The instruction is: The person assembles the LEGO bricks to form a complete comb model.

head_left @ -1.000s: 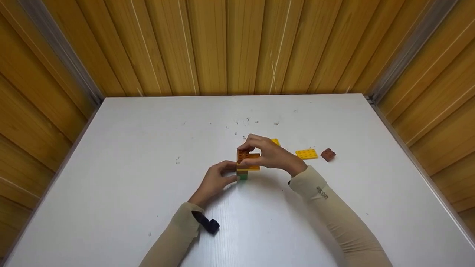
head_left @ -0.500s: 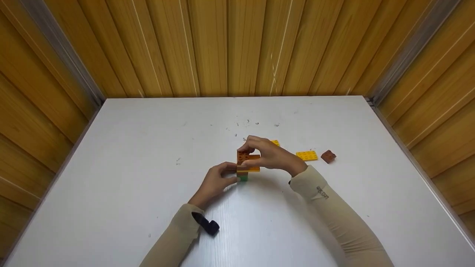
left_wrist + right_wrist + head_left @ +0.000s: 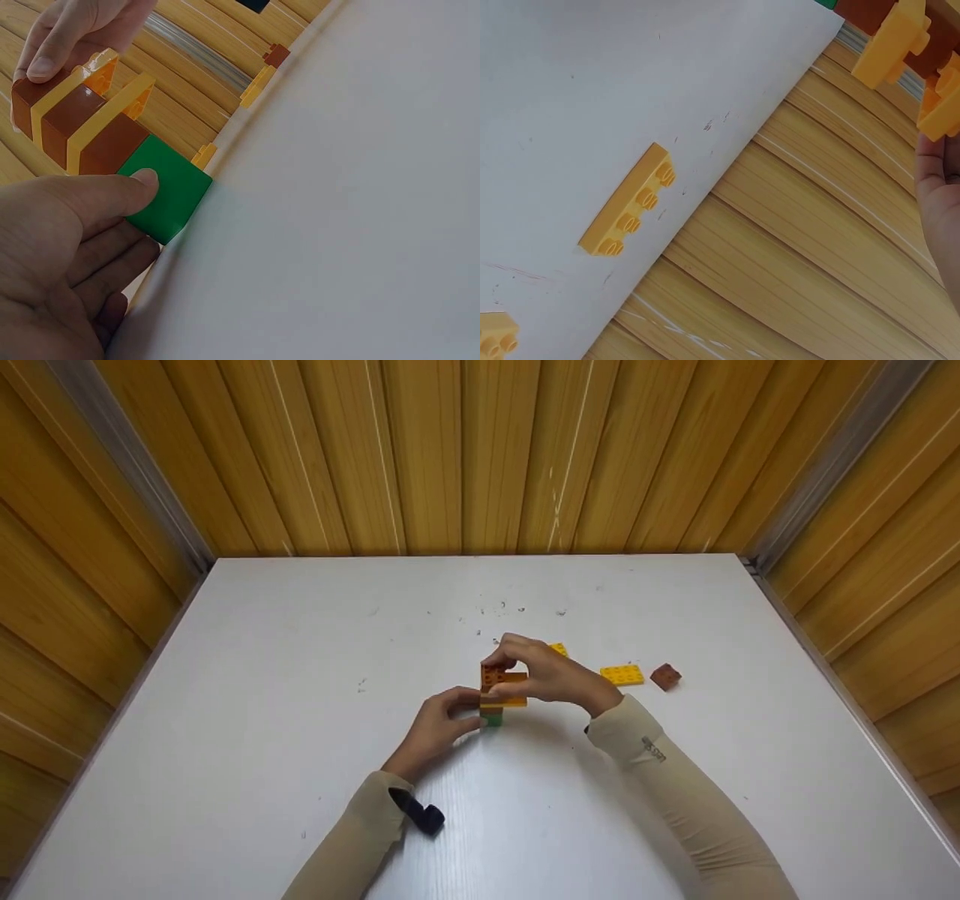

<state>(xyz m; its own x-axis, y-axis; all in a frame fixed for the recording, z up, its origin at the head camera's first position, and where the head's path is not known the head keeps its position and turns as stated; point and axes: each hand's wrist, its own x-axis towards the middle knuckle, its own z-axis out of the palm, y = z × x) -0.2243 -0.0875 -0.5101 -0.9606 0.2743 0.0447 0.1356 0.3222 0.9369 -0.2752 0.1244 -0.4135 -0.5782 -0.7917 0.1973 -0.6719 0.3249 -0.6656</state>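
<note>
A tower of toy building bricks stands upright on the white table, with a green brick [image 3: 169,187] at its foot. Above that, brown bricks [image 3: 112,146] alternate with two yellow plates [image 3: 112,116] that jut out to the right. My left hand [image 3: 439,724] grips the tower low down, its thumb on the green brick's side. At the top, my right hand [image 3: 555,675] pinches the uppermost brown brick [image 3: 490,673] between thumb and fingers. The right hand partly covers the upper bricks in the head view.
On the white table [image 3: 300,660] right of the tower lie a yellow studded plate [image 3: 622,675] and a small brown brick [image 3: 665,676]. Another yellow plate [image 3: 559,649] shows partly behind the right hand. Yellow slatted panels [image 3: 420,457] wall the table at the back and sides.
</note>
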